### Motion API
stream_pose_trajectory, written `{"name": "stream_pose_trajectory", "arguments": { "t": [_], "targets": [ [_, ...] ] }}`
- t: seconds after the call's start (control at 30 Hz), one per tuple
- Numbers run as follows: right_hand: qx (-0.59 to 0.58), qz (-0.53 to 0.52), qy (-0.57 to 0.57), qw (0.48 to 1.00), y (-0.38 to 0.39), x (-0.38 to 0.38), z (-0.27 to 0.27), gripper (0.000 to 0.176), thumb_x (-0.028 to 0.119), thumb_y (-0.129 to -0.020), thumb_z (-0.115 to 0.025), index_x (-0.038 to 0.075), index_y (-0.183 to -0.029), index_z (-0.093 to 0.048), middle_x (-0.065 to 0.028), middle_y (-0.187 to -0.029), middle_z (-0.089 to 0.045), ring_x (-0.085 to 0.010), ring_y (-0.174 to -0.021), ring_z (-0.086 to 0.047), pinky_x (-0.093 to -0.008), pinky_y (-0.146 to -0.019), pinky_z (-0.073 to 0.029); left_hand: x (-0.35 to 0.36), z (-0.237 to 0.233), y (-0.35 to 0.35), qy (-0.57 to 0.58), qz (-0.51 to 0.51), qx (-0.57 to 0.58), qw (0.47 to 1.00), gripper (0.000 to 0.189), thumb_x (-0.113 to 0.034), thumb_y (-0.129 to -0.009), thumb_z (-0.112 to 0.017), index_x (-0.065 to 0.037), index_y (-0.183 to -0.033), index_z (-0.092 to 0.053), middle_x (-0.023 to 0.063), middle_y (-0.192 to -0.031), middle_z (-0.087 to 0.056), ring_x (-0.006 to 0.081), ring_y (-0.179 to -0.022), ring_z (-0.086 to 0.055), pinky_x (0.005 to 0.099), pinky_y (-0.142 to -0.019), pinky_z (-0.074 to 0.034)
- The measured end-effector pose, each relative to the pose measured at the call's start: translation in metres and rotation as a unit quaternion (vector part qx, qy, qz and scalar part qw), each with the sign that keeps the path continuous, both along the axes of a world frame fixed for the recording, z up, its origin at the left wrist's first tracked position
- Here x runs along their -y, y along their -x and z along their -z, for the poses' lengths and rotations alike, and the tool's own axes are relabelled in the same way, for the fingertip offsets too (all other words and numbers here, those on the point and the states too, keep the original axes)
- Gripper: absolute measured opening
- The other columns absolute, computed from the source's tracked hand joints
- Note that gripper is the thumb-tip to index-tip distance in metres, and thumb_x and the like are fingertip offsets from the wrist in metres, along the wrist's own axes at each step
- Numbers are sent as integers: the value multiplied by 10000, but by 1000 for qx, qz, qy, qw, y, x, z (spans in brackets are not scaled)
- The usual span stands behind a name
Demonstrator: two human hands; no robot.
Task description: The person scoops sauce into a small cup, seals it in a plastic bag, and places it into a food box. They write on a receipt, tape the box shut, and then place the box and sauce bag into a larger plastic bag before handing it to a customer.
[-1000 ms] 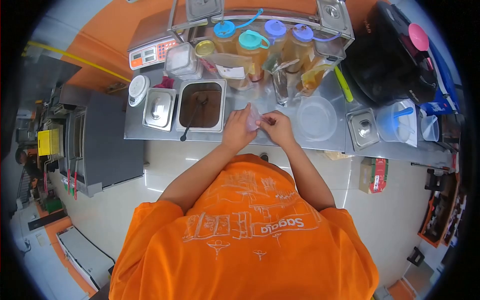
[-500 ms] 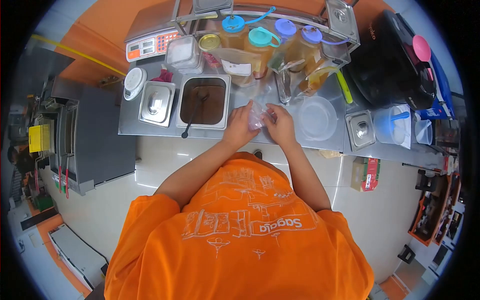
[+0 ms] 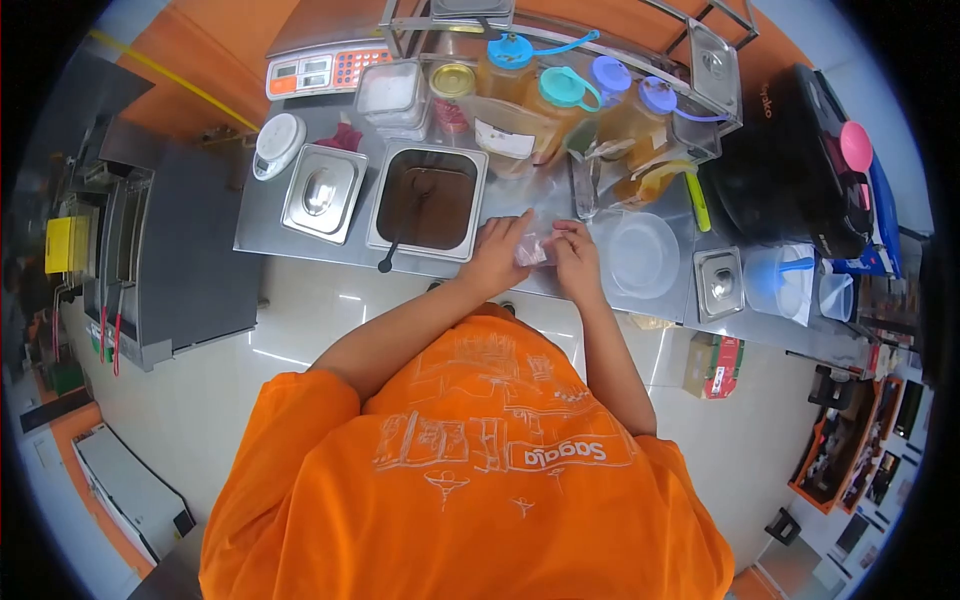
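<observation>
A small clear plastic bag with something pinkish inside or printed on it is held between my two hands at the front edge of the steel counter. My left hand grips the bag's left side, thumb toward the middle. On the other side, my right hand pinches the bag with bent fingers. Just left of my left hand stands a steel pan of brown sauce, with a dark ladle leaning in it. A translucent round lid or bowl lies right of my right hand.
Behind my hands stand a larger clear pouch and several bottles with coloured caps, including a teal-capped bottle. A steel lid and white kitchen scale are at left. A blue jug and black appliance are at right.
The camera view has shifted, so the counter sits a little lower and further right. Both hands stay on the plastic bag, and the right fingers have curled more tightly.
</observation>
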State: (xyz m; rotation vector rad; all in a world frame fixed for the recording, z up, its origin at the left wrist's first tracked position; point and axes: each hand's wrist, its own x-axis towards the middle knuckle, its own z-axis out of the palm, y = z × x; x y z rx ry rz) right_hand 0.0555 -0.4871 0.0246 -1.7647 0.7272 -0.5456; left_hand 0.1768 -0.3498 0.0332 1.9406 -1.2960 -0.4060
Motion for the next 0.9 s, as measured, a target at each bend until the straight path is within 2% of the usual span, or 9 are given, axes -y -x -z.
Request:
{"name": "stream_pose_trajectory", "arguments": {
  "t": [0.1, 0.2, 0.33, 0.43, 0.53, 0.6, 0.73, 0.83, 0.9],
  "targets": [
    [-137, -55, 137, 980, 2, 13, 5, 156, 111, -781, -677, 2, -865, -750, -212, -1093, -638, -357, -990, -612, -403, -867, -498, 0, -4, -1, 24, 21, 29, 999, 893, -135, -655, -803, -52, -1447, -399, 153, -1235, -538, 355, -1165, -487, 441, -1027, -395],
    [-181, -140, 96, 969, 1, 21, 1, 171, 108, -751, -704, 6, -879, -752, -211, -1058, -650, -356, -1004, -615, -396, -869, -504, 3, -7, -1, 58, 46, 57, 996, 859, -139, -654, -802, -64, -1427, -435, 149, -1243, -545, 349, -1173, -497, 436, -1017, -408],
    [-133, -101, 26, 986, 3, 21, -2, 163, 94, -726, -718, 2, -858, -746, -217, -1002, -670, -348, -978, -636, -386, -842, -515, 4, -8, -2, 64, 56, 66, 994, 824, -137, -653, -803, -74, -1405, -471, 144, -1279, -537, 343, -1194, -492, 439, -1012, -414],
    [-80, -73, 146, 983, 1, 19, -7, 146, 13, -705, -719, -28, -844, -726, -141, -960, -679, -231, -801, -645, -319, -709, -511, 6, -2, -2, 77, 38, 79, 993, 878, -102, -622, -791, -69, -1423, -434, 131, -1273, -526, 330, -1156, -499, 439, -996, -412],
    [-112, -61, 107, 986, -1, 19, -15, 113, 11, -725, -732, -33, -829, -720, -100, -882, -683, -158, -745, -624, -278, -668, -494, 6, -2, -2, 72, 26, 75, 994, 874, -107, -623, -793, -63, -1418, -435, 138, -1276, -523, 338, -1153, -498, 446, -989, -414],
    [-148, -23, -110, 983, -1, 24, -13, 102, 77, -761, -759, -10, -809, -737, -82, -807, -700, -162, -697, -628, -300, -671, -502, 6, 2, -3, 83, 21, 72, 994, 872, -108, -625, -792, -62, -1418, -434, 140, -1278, -520, 343, -1154, -495, 449, -987, -414],
    [-102, 27, -100, 989, 6, 26, -19, 135, 119, -817, -757, -12, -806, -728, -46, -759, -692, -100, -663, -592, -271, -623, -478, 8, 6, -5, 100, 9, 58, 993, 862, -117, -643, -785, -52, -1423, -421, 152, -1288, -510, 360, -1150, -490, 454, -987, -413],
    [-31, 37, -48, 998, 8, 29, -11, 145, 110, -876, -716, -22, -929, -685, -68, -815, -697, -115, -684, -622, -272, -629, -501, 8, 4, -7, 58, 5, 25, 998, 843, -109, -677, -784, -20, -1425, -407, 186, -1343, -488, 390, -1227, -453, 454, -1047, -391],
    [64, 105, -107, 987, 7, 21, -26, 154, 87, -942, -645, -22, -1044, -607, -89, -880, -696, -129, -712, -646, -269, -652, -532, 8, 5, -6, 53, 2, 31, 998, 844, -133, -689, -794, -13, -1427, -401, 199, -1365, -471, 391, -1252, -439, 454, -1062, -381]
  ]
}}
